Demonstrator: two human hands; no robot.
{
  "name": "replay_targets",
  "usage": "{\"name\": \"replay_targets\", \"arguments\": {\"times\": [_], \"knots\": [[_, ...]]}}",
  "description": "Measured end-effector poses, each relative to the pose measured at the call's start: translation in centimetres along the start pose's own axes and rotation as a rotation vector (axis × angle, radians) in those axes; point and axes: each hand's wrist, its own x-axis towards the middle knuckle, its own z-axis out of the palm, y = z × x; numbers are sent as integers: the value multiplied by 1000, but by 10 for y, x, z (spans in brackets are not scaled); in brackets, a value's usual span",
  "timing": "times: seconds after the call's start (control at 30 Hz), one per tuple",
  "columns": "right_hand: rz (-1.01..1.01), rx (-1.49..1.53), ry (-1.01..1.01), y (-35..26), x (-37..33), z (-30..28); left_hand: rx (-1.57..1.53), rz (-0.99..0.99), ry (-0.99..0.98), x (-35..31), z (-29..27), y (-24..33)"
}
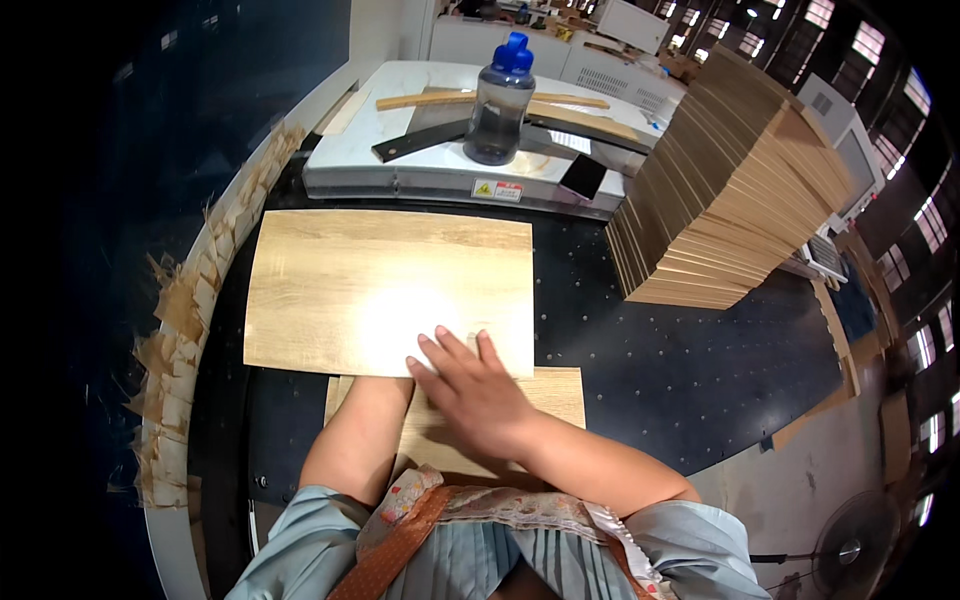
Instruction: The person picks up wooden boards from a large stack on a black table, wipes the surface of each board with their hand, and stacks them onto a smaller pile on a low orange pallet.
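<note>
A pale wood-grain board (340, 270) is raised in front of me, with a bright glare on its face. Spread over its near right edge is my right hand (475, 395), fingers apart and resting on the surface. My left forearm (362, 430) reaches beneath the board's near edge. The board covers my left hand, so its fingers and grip are hidden. Below, close to my body, lies another wood-grain board (560, 390), partly covered by my arms and the upper board.
A tall stack of boards (700, 200) stands at right on the black studded table (640, 370). Behind is a white machine bed (350, 165) holding a blue-capped water bottle (495, 110), a phone (583, 177) and strips. Torn tape lines the left edge; a fan (850, 550) stands lower right.
</note>
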Motion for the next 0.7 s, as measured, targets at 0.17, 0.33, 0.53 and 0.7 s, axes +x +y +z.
{"name": "replay_targets", "arguments": {"times": [0.17,0.33,0.53,0.7], "knots": [[23,-45,122,-11,10,18,-35,-6,16,-17,-3,0],[169,50,290,5,17,21,-97,-21,-29,-23,4,-7],[152,251,597,34,39,20,-39,23,-273,-39,26,12],[163,353,837,31,55,19,878,385,-770,-56,50,13]]}}
